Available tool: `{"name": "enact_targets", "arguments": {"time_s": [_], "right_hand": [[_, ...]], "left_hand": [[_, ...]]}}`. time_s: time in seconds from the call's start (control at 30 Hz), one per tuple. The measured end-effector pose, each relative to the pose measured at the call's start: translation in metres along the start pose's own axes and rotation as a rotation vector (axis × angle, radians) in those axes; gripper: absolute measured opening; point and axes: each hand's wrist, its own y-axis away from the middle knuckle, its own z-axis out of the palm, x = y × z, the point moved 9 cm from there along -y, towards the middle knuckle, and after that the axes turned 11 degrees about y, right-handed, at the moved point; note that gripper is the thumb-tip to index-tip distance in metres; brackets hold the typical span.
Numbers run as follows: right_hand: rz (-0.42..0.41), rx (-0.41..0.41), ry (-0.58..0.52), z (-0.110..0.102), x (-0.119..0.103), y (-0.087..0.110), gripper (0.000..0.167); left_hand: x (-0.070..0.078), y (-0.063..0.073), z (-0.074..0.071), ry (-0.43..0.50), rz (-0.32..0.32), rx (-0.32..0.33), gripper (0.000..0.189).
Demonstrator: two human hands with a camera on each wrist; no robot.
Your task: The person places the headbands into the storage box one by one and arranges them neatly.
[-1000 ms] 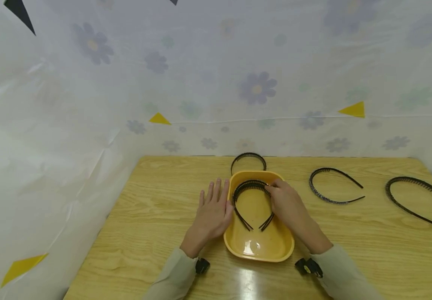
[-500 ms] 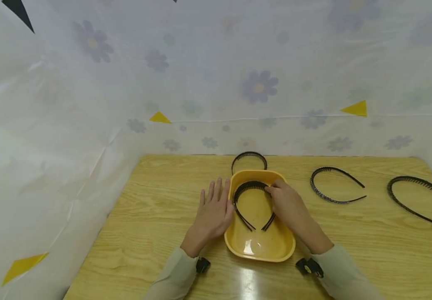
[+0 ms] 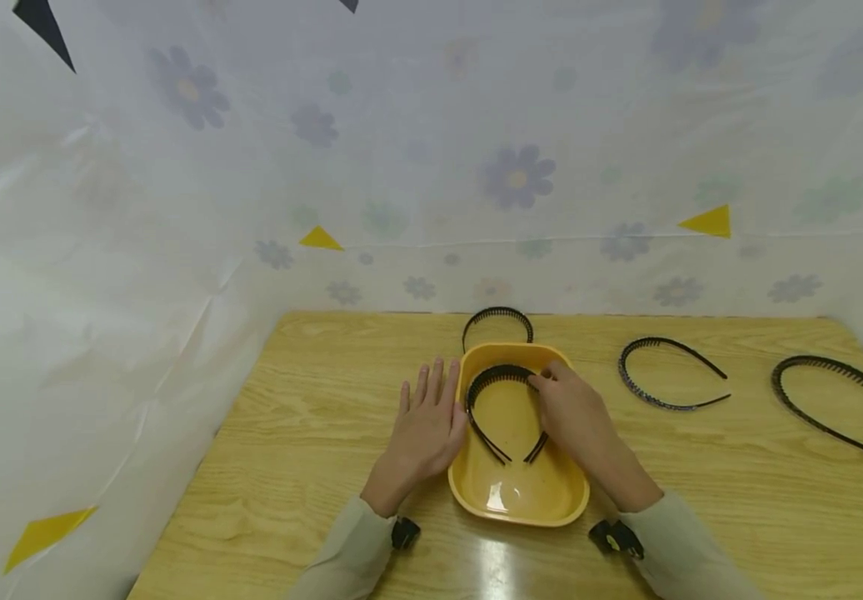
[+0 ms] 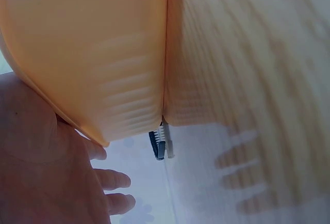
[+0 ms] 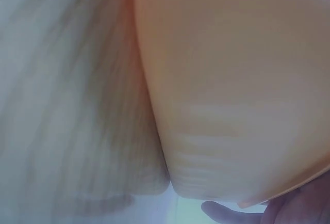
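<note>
In the head view my left hand [image 3: 424, 429] lies with straight fingers along the left rim of a yellow plastic basin [image 3: 529, 510]. The left wrist view shows that hand [image 4: 46, 167] at the basin's rim [image 4: 31, 82], fingers stretched past it. Inside the basin lie black toothed headbands [image 3: 487, 377], stacked closely, with their ends towards me. My right hand [image 3: 577, 417] reaches over the right rim and pinches the upper right of their arch; its palm hides part of their right arms. The right wrist view mostly shows the basin's outer wall [image 5: 232, 79], with the right hand [image 5: 301, 206] at the lower corner.
Behind the basin another black toothed headband [image 3: 499, 311] stands out past the rim. To the right, on the wooden table [image 3: 739, 517], lie a headband with a glittery band [image 3: 649, 396] and a larger black headband [image 3: 814, 360]. A flower-patterned sheet [image 3: 431, 167] hangs behind.
The stacked headbands have drawn closer together, their arches now overlapping more and their ends slightly shifted right. Both hands keep nearly the same place.
</note>
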Motion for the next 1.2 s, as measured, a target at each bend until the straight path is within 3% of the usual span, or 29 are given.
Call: {"name": "enact_targets", "arguments": {"time_s": [0.23,0.6,0.87,1.2], "right_hand": [[-0.003,0.053,0.006,-0.008,-0.001,0.002,0.020],[-0.032,0.071,-0.119,-0.031,0.008,0.000,0.021],[0.003,0.080,-0.210,-0.045,0.025,0.002,0.024],[0.047,0.178,-0.279,-0.059,0.051,0.009,0.025]], "left_hand": [[0.001,0.000,0.000,0.003,0.010,0.004,0.060],[0.000,-0.001,0.002,0.008,0.019,0.015,0.060],[0.001,0.001,0.001,0.005,0.018,0.021,0.060],[0.000,0.001,0.003,0.003,0.023,0.024,0.060]]}}
